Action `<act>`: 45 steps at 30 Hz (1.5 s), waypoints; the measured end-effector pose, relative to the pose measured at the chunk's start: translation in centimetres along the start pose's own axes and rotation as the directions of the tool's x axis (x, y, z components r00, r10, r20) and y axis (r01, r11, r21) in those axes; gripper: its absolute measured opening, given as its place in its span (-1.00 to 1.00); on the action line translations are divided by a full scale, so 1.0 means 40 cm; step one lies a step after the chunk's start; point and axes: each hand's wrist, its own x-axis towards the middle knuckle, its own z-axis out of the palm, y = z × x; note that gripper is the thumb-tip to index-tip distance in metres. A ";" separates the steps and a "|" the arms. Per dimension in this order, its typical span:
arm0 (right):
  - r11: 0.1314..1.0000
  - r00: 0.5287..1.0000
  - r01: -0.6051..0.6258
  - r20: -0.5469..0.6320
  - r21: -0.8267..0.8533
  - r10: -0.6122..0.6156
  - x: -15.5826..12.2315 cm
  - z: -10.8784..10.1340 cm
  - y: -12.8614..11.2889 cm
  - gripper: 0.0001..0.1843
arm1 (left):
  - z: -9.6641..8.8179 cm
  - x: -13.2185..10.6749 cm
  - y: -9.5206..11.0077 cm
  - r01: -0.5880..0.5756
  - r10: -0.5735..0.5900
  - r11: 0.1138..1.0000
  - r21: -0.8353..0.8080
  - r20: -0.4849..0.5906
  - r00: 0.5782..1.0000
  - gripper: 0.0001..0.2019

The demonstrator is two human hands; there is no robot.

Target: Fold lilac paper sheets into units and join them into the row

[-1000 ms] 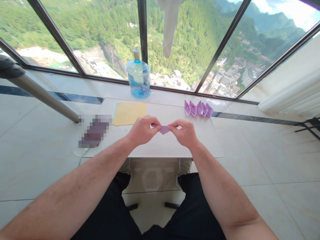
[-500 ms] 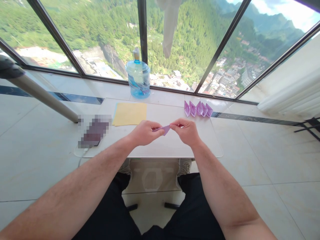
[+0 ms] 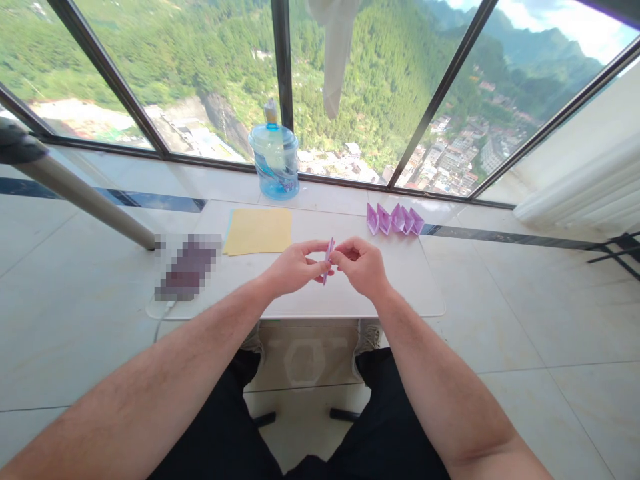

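Between my hands, over the front part of the white table (image 3: 295, 303), is a folded piece of purple paper (image 3: 329, 252), seen nearly edge-on and upright. My left hand (image 3: 300, 267) grips it from the left between thumb and fingers. From the right, my right hand (image 3: 361, 265) pinches at its side with thumb and index finger, the other fingers curled. Several folded purple paper boats (image 3: 395, 219) stand in a row at the table's back right. A stack of yellow paper sheets (image 3: 257, 231) lies at the back left, with a bluish edge peeking out.
A blurred-out phone (image 3: 187, 270) with a white cable (image 3: 164, 320) lies at the table's left. Behind the table a blue water jug (image 3: 275, 163) stands by the window. A slanted grey pole (image 3: 90, 190) reaches in from the left.
The folded purple paper has turned from lying roughly sideways to upright and edge-on. My right hand has shifted slightly left, closer to my left hand.
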 end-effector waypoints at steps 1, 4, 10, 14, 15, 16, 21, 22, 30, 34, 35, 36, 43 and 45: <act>1.000 1.000 -0.009 0.019 0.030 0.009 0.000 0.000 -0.003 -0.78 | -0.001 0.000 -0.002 -0.005 0.005 1.000 0.004 -0.008 1.000 -0.38; 0.998 0.999 -0.027 0.046 0.062 0.024 0.000 0.000 -0.006 -0.77 | -0.007 0.002 -0.009 -0.025 0.025 1.000 0.018 -0.016 1.000 -0.35; 1.000 0.999 0.013 0.030 -0.016 -0.012 0.000 0.006 -0.001 -0.82 | -0.006 0.002 -0.015 -0.034 0.035 0.999 0.031 -0.031 0.999 -0.38; 0.977 0.997 0.059 -0.046 -0.204 -0.069 -0.008 0.017 -0.003 -0.83 | 0.006 0.001 -0.010 -0.047 0.055 0.996 0.076 -0.098 0.994 -0.42; 0.961 0.995 0.058 -0.063 -0.271 -0.078 -0.010 0.020 -0.004 -0.83 | 0.010 0.002 -0.010 -0.059 0.071 0.994 0.096 -0.124 0.990 -0.43; 0.941 0.994 0.049 -0.075 -0.336 -0.079 -0.013 0.024 -0.006 -0.83 | 0.015 0.002 -0.010 -0.074 0.091 0.991 0.115 -0.150 0.984 -0.43; 0.847 0.994 -0.020 -0.098 -0.532 -0.038 -0.017 0.039 -0.013 -0.82 | 0.041 0.004 -0.012 -0.120 0.167 0.974 0.194 -0.252 0.953 -0.44; 0.835 0.994 -0.027 -0.103 -0.550 -0.036 -0.016 0.040 -0.014 -0.82 | 0.046 0.004 -0.012 -0.124 0.178 0.969 0.213 -0.259 0.949 -0.44; 0.778 0.993 -0.051 -0.113 -0.626 -0.026 -0.007 0.039 -0.017 -0.84 | 0.066 -0.003 -0.009 -0.119 0.166 0.973 0.199 -0.242 0.956 -0.42; 0.781 0.994 -0.022 -0.095 -0.624 -0.047 -0.003 0.039 -0.011 -0.83 | 0.063 0.008 -0.027 -0.072 0.094 0.993 0.093 -0.258 0.961 -0.42; 0.783 0.994 -0.017 -0.092 -0.621 -0.051 -0.003 0.038 -0.009 -0.83 | 0.063 0.013 -0.034 -0.069 0.083 0.996 0.059 -0.274 0.958 -0.43; 0.784 0.994 -0.013 -0.090 -0.621 -0.055 -0.002 0.038 -0.008 -0.83 | 0.063 0.017 -0.039 -0.067 0.073 0.997 0.032 -0.295 0.953 -0.44; 0.773 0.993 0.019 -0.078 -0.635 -0.089 0.004 0.039 0.003 -0.87 | 0.065 0.030 -0.043 -0.022 0.165 0.918 0.395 -0.330 0.929 -0.71; 0.767 0.994 0.007 -0.080 -0.641 -0.076 0.010 0.042 0.010 -0.87 | 0.067 0.032 -0.040 -0.042 0.220 0.874 0.485 -0.316 0.923 -0.71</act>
